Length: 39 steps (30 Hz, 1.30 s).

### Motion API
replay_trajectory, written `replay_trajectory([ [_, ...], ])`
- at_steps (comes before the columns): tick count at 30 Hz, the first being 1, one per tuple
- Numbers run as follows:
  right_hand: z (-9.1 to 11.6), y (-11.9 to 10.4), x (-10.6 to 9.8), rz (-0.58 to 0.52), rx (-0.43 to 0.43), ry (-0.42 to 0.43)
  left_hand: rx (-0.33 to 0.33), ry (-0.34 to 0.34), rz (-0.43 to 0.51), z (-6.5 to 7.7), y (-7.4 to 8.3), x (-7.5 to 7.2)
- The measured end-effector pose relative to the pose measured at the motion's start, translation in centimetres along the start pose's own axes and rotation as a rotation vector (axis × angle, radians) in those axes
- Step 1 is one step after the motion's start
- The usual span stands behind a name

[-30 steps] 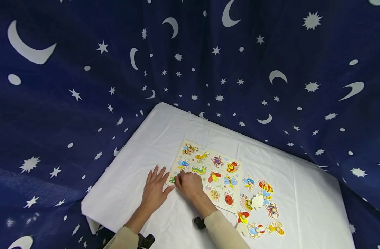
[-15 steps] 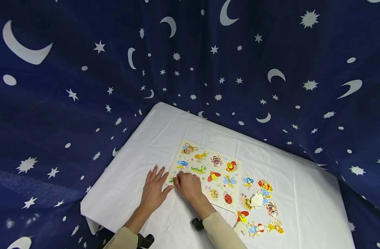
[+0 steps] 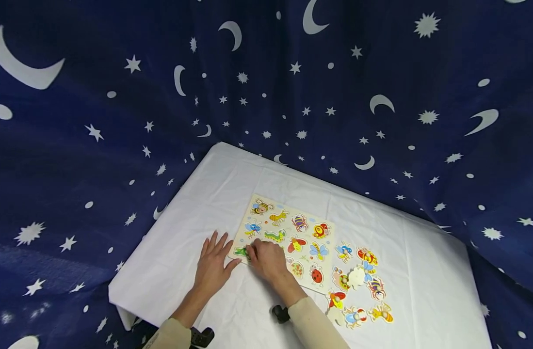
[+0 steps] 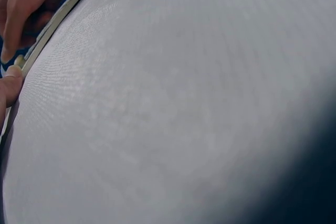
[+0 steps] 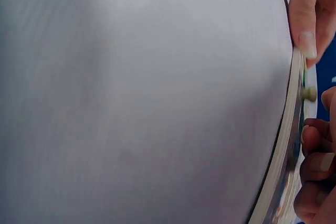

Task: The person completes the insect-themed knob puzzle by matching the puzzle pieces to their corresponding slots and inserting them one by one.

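A wooden insect peg puzzle board (image 3: 307,259) lies on the white-covered table. At its near left corner sits a green insect piece (image 3: 240,251); its small knob (image 5: 308,94) sticks up in the right wrist view. My left hand (image 3: 212,266) lies flat with fingers spread on the cloth, its thumb touching the board's corner. My right hand (image 3: 268,259) is over the board's left part, beside the green piece. Its index finger points at the knob while the other fingers are curled. The right wrist view shows a small gap between those fingertips and the knob.
Right of the board lie several loose knobbed insect pieces, among them a purple beetle (image 3: 377,289), a yellow bee-like piece (image 3: 381,313) and a red-winged piece (image 3: 336,299). A pale piece (image 3: 356,277) overlaps others. A dark starry curtain (image 3: 266,63) hangs behind the table.
My right hand has shifted slightly off the green piece, so more of that piece shows. The left hand stays in place. The head view has turned a little to the right.
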State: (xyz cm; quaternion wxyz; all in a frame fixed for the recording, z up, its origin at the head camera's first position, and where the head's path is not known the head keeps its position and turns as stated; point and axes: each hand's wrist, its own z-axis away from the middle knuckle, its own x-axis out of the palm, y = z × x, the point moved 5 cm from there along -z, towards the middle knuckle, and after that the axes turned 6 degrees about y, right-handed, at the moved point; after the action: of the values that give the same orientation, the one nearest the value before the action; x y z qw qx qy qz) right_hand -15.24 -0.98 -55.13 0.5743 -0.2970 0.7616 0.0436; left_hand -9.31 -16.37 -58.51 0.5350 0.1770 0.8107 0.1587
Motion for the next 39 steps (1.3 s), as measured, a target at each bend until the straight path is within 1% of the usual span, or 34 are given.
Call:
replay_trajectory([
  [7, -0.1, 1.6, -0.8, -0.031, 0.067, -0.013, -0.010, -0.023, 0.002, -0.1, -0.1, -0.1],
  [12, 0.0, 2.7, -1.4, -0.044, 0.090, -0.016, -0.014, -0.034, 0.011, 0.1, 0.0, 0.1],
  [17, 0.5, 4.2, -2.0, -0.037, 0.119, -0.041, -0.005, -0.030, 0.022, 0.1, 0.2, 0.3],
  [21, 0.8, 5.2, -2.7, -0.006, 0.136, -0.034, -0.008, -0.020, 0.021, 0.1, 0.2, 0.2],
  [24, 1.0, 5.9, -3.1, -0.012, 0.141, -0.039, -0.015, -0.011, 0.018, 0.1, 0.1, 0.0],
  [26, 1.1, 6.8, -3.4, -0.013, 0.175, -0.031, -0.012, -0.011, 0.022, 0.1, 0.2, 0.0],
  [29, 1.4, 8.4, -4.1, -0.018, 0.255, -0.001, -0.008, -0.012, 0.022, 0.1, 0.3, 0.0],
  [31, 1.7, 9.3, -4.5, -0.017, 0.292, 0.008, -0.008, -0.006, 0.018, 0.1, 0.3, 0.0],
  [37, 2.6, 10.7, -4.9, -0.020, 0.305, -0.015, -0.013, -0.001, 0.024, 0.1, 0.1, 0.0],
  [39, 3.0, 11.1, -5.0, -0.033, 0.324, -0.015, -0.013, -0.004, 0.028, 0.1, 0.1, 0.0],
])
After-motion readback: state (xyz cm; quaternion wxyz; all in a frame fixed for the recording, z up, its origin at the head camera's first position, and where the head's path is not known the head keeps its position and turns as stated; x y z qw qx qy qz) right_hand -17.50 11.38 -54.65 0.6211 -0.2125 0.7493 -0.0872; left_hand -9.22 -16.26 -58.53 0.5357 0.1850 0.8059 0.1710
